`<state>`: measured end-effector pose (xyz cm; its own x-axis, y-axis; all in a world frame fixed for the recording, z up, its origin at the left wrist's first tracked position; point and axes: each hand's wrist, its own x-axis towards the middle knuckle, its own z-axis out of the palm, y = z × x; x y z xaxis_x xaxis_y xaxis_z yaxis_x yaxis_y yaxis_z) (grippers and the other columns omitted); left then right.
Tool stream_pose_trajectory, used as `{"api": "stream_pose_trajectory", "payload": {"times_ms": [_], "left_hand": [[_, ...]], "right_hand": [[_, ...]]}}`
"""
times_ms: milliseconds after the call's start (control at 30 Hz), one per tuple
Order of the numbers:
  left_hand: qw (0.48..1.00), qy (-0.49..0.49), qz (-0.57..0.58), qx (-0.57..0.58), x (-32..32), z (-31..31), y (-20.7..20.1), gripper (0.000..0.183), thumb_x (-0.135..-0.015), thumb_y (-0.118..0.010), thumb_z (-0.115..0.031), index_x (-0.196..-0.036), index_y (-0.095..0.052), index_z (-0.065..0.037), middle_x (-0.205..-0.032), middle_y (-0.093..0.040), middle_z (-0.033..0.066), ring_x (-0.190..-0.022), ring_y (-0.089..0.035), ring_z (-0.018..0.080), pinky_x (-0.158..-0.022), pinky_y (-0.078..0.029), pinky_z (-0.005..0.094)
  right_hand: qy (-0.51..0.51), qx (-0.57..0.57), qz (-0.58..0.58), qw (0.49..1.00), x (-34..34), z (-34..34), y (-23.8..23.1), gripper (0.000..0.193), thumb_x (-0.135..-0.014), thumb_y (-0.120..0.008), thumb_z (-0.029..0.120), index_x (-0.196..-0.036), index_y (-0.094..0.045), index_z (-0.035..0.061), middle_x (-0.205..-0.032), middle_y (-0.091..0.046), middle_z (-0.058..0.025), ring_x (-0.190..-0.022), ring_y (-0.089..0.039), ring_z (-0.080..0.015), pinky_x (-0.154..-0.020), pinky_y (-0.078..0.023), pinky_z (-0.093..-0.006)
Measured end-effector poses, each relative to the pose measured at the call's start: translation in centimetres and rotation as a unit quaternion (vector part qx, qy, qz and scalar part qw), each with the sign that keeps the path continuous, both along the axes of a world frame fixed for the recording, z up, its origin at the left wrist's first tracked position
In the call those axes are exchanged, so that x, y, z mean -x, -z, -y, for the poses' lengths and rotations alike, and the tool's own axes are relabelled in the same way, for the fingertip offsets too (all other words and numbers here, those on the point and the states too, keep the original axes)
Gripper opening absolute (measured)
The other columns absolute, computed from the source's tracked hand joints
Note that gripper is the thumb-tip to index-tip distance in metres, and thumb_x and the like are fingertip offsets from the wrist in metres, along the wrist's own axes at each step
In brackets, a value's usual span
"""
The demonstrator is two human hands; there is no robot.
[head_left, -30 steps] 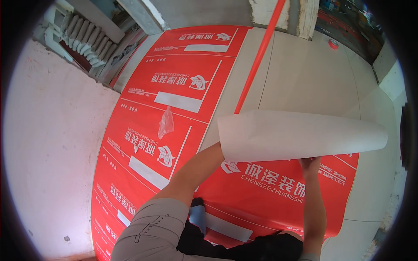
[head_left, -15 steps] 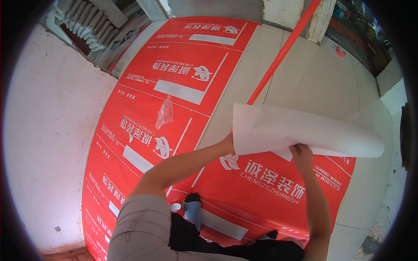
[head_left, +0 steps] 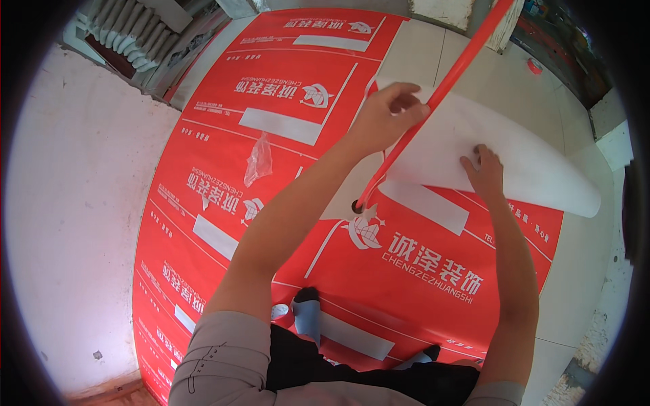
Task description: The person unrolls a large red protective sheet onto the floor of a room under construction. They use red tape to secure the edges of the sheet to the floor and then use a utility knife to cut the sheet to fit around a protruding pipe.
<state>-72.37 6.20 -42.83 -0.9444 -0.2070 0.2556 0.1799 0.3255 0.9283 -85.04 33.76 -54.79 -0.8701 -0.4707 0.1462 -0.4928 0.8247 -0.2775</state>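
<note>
A red pole stands tilted, its foot in a dark round hole in the floor beside the red printed floor sheet. The far part of this sheet is curled back, showing its white underside to the right of the pole. My left hand is by the pole and the curled sheet's left edge; its fingers are bent but apart, and the thumb tip is at the pole. My right hand rests on the white underside with fingers spread.
Another red printed strip covers the floor at left, with a crumpled clear plastic piece on it. A tape roll lies by my foot. A small red roll sits far right. A white wall bounds the left.
My left hand has moved up and away from me along the pole. My right hand has moved farther forward. The rolled sheet has loosened and spread away from me, baring the pole's foot.
</note>
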Motion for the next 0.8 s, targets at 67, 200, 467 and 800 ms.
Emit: {"api": "stream_pose_trajectory", "payload": {"times_ms": [67, 200, 467, 800], "left_hand": [[0.997, -0.063, -0.033, -0.026, -1.3, 1.3, 2.0, 0.04, -0.095, -0.065, -0.026, -0.122, -0.06, 0.003, -0.107, -0.067, 0.0103, -0.102, -0.062, 0.0167, -0.088, -0.049, 0.0311], [0.989, -0.138, 0.057, -0.016, -6.0, 4.2, 7.6, 0.042, -0.091, -0.069, -0.031, -0.116, -0.061, 0.002, -0.105, -0.068, 0.0126, -0.099, -0.064, 0.0192, -0.089, -0.049, 0.0338], [0.93, -0.251, 0.267, 0.029, -9.7, 7.1, 16.8, 0.065, -0.085, -0.07, -0.049, -0.122, -0.059, 0.004, -0.113, -0.066, 0.0185, -0.107, -0.064, 0.0283, -0.093, -0.049, 0.0397], [0.844, -0.206, 0.493, 0.048, -3.6, 14.9, 24.9, 0.068, -0.074, -0.077, -0.051, -0.108, -0.067, 0.007, -0.099, -0.069, 0.0201, -0.092, -0.067, 0.0326, -0.076, -0.053, 0.0389]], "right_hand": [[-0.065, -0.037, -0.066, 0.995, 0.9, 0.4, 0.3, 0.053, -0.085, -0.069, 0.04, -0.127, -0.057, 0.0099, -0.12, -0.058, -0.0139, -0.117, -0.052, -0.0326, -0.098, -0.041, -0.048], [-0.078, -0.082, -0.001, 0.994, 7.4, 0.8, 0.1, 0.076, -0.077, -0.076, 0.04, -0.141, -0.047, 0.0115, -0.144, -0.044, -0.0152, -0.137, -0.037, -0.0355, -0.112, -0.031, -0.0516], [-0.036, -0.241, 0.038, 0.969, 6.9, 5.4, -1.3, 0.124, -0.056, -0.087, 0.045, -0.156, -0.02, 0.0132, -0.158, -0.027, -0.0182, -0.147, -0.022, -0.0379, -0.118, -0.021, -0.0548], [-0.077, -0.244, 0.029, 0.966, 6.4, 5.7, -1.4, 0.128, -0.054, -0.089, 0.034, -0.157, -0.015, 0.0132, -0.156, -0.027, -0.0242, -0.145, -0.023, -0.044, -0.119, -0.019, -0.0533]]}}
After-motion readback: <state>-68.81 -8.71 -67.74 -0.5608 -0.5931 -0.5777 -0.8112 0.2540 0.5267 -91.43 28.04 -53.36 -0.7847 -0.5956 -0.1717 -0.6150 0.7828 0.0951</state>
